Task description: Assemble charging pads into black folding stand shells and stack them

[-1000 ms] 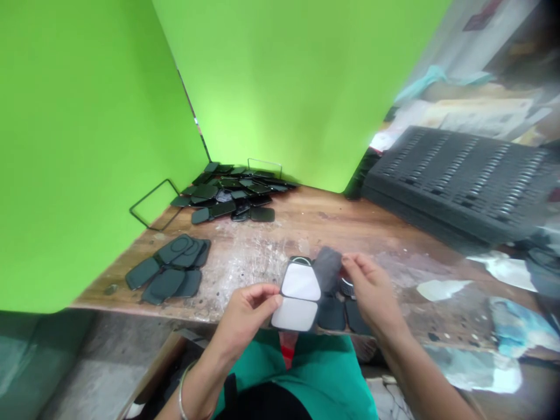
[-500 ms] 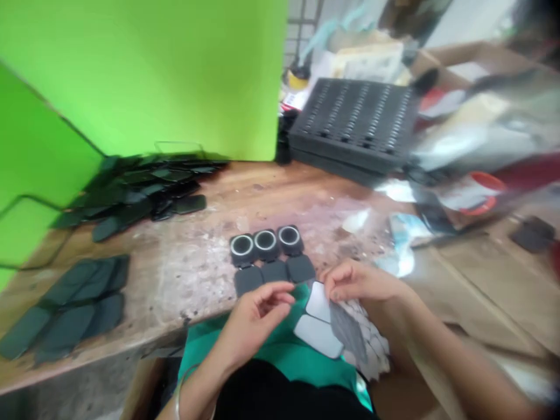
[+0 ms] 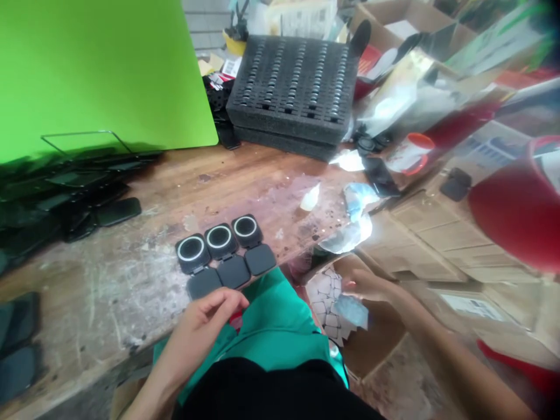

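Observation:
Three black folding pads with pale rings (image 3: 219, 237) lie unfolded in a row at the table's front edge. Beside their lower flaps is my left hand (image 3: 203, 321), its thumb and index finger pressed together; anything in them is hidden. Over an open cardboard box (image 3: 385, 344) at the right hovers my right hand (image 3: 367, 284), its fingers smeared by motion. Just below those fingers is a bluish translucent film (image 3: 352, 311); I cannot tell if they grip it. White sheets with dark outlines (image 3: 326, 300) are in the box.
Dark flat pads (image 3: 17, 344) and a heap of black pieces (image 3: 83, 198) are on the left, before a green panel (image 3: 109, 76). A slotted black foam block (image 3: 293, 81) stands at the back. Further cartons (image 3: 420, 245) and a red container (image 3: 516, 216) crowd the right.
The view has turned right. My right hand has moved from my lap to over the box. The white pieces on my lap are gone from there. My left hand's fingers have drawn together.

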Demonstrator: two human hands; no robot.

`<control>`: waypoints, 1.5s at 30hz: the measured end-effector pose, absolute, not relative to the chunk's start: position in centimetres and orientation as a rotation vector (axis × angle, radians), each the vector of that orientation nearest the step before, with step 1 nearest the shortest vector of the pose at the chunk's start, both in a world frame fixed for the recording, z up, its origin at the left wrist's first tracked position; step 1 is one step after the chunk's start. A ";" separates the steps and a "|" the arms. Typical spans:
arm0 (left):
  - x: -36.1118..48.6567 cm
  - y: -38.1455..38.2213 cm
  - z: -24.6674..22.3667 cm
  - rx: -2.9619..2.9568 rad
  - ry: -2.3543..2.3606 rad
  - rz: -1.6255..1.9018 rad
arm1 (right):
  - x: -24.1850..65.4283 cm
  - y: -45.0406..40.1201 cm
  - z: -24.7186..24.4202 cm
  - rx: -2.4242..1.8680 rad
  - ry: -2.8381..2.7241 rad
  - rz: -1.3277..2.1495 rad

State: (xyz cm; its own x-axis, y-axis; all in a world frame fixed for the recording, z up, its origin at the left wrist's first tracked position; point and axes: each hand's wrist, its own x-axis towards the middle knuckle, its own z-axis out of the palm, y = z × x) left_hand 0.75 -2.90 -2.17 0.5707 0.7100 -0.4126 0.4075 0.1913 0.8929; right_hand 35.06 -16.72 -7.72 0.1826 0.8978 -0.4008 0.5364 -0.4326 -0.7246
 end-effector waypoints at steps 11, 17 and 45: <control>1.1 -4.1 -0.1 0.833 0.709 0.470 | 23.0 -7.4 0.4 -1.186 -1.929 0.320; -1.2 -2.7 -0.6 0.858 0.950 0.692 | 21.3 -4.3 -1.1 -1.352 -1.804 0.552; -5.5 1.0 -5.4 1.325 1.449 0.722 | 17.8 1.0 -2.7 -1.436 -1.023 1.352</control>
